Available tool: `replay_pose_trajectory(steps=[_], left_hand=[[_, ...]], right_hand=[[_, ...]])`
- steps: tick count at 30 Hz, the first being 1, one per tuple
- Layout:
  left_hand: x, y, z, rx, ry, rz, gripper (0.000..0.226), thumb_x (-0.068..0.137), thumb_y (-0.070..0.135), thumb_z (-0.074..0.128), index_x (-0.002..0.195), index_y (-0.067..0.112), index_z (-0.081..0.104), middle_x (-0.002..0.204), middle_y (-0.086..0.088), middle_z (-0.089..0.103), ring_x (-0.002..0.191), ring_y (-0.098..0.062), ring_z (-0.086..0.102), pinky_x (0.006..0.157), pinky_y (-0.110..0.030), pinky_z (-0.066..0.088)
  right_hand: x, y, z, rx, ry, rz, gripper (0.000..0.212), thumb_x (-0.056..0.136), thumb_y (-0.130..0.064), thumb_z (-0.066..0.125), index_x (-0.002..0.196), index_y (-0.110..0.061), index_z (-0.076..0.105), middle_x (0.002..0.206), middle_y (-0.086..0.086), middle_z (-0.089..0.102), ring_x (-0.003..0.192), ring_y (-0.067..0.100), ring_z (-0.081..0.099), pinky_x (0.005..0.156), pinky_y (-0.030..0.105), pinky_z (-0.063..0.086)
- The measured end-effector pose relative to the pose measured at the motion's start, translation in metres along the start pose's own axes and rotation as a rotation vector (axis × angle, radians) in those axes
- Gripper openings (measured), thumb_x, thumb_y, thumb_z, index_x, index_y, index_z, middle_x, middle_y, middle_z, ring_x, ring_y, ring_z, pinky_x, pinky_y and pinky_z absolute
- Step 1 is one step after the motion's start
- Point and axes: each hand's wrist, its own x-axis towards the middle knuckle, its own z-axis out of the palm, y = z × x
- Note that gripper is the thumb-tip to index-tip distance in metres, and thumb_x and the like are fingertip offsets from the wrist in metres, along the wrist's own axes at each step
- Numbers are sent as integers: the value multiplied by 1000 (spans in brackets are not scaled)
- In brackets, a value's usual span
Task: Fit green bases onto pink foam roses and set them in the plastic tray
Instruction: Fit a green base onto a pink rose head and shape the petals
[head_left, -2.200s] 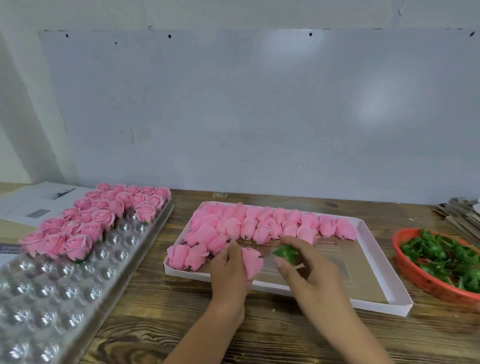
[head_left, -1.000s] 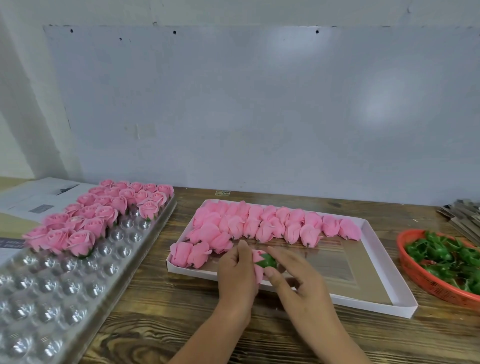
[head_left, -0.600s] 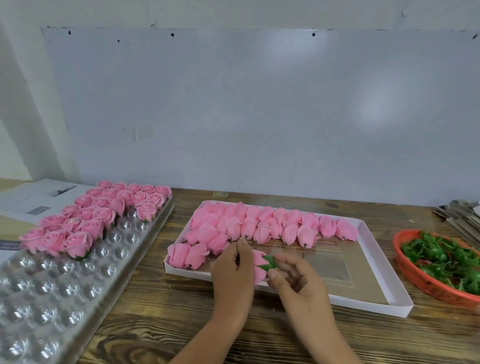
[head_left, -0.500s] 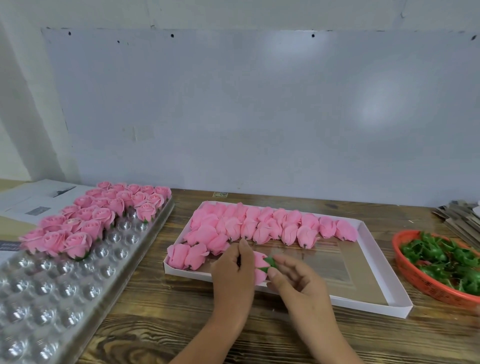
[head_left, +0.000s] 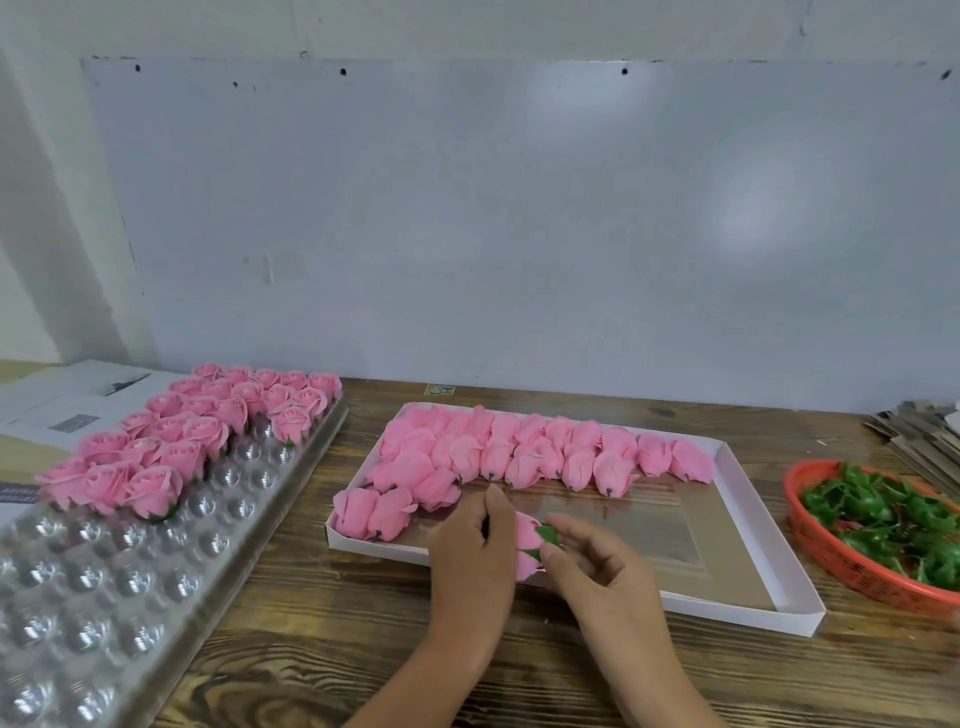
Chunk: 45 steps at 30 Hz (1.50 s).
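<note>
My left hand (head_left: 470, 551) grips a pink foam rose (head_left: 525, 540) over the near edge of the white cardboard box (head_left: 737, 525). My right hand (head_left: 597, 564) pinches a green base (head_left: 548, 535) against the rose's end. Loose pink roses (head_left: 498, 452) without bases lie in rows at the back of the box. The clear plastic tray (head_left: 104, 597) sits at the left, with finished roses (head_left: 197, 431) filling its far cups. Spare green bases (head_left: 883, 525) are piled in an orange basket (head_left: 831, 558) at the right.
Papers (head_left: 62, 395) lie behind the plastic tray at the far left. A stack of flat grey card pieces (head_left: 919, 431) rests at the far right by the wall. The wooden tabletop (head_left: 363, 649) shows in front of the box.
My right hand brought the green base from above the box onto the rose held in my left hand and now presses it on. Both hands stay at the box's near edge.
</note>
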Motion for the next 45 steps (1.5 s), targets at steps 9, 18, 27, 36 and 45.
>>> replay_pose_trajectory(steps=[9, 18, 27, 36, 45], left_hand=[[0, -2, 1, 105, -58, 42, 49, 102, 23, 48, 55, 28, 38, 48, 10, 47, 49, -4, 46, 51, -13, 35], [-3, -2, -2, 162, -183, 62, 44, 104, 26, 47, 61, 31, 42, 53, 7, 45, 53, -6, 47, 55, -24, 37], [-5, 1, -2, 167, -204, 112, 45, 104, 24, 48, 60, 32, 41, 51, 6, 47, 54, -7, 50, 55, -22, 36], [-4, 1, -1, 117, -174, 62, 45, 104, 25, 47, 59, 26, 43, 51, 0, 49, 51, -12, 50, 56, -32, 39], [-3, 3, -3, -4, -187, 2, 47, 105, 20, 48, 59, 28, 45, 51, 13, 50, 50, -3, 44, 52, -15, 35]], right_hand=[[1, -3, -4, -150, 13, 24, 17, 79, -5, 77, 86, -20, 74, 83, 2, 77, 83, 25, 73, 81, 47, 59], [3, -5, -10, -291, -86, -11, 10, 77, -19, 77, 78, -20, 67, 77, 3, 75, 73, 21, 69, 77, 44, 56], [-1, -4, -7, -271, -106, -73, 29, 72, -53, 69, 76, -28, 56, 74, 11, 72, 74, 41, 63, 77, 61, 53], [-2, 3, -9, -280, -139, -96, 17, 76, -46, 60, 83, -32, 55, 82, 11, 69, 83, 39, 63, 74, 63, 52], [-3, -1, -13, -231, -295, -146, 48, 85, -39, 67, 126, -53, 47, 130, -17, 63, 129, 2, 51, 110, 43, 41]])
